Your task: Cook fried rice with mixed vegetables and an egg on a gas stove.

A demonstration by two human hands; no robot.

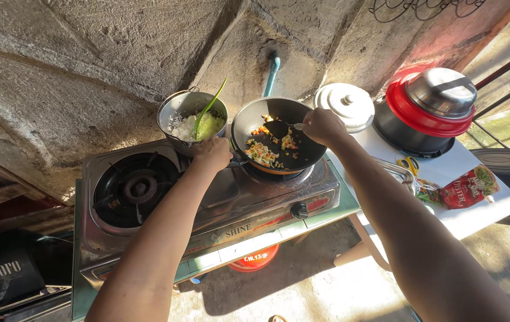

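A black frying pan (303, 152) with chopped mixed vegetables sits on the right burner of a steel two-burner stove (231, 200). My left hand (212, 154) grips the pan's handle at its left side. My right hand (322, 125) holds a dark spatula (279, 128) whose blade rests among the vegetables in the pan. Behind my left hand stands a small metal pot (177, 110) with white rice and a green spoon (207, 109) leaning in it.
The left burner (137, 188) is bare. On the white table (476, 206) to the right stand a round metal lid (345, 104), a red-rimmed cooker pot (428, 110), scissors (409, 164) and a red sauce packet (468, 188). A rough concrete wall rises behind the stove. A red gas tank (255, 261) sits below.
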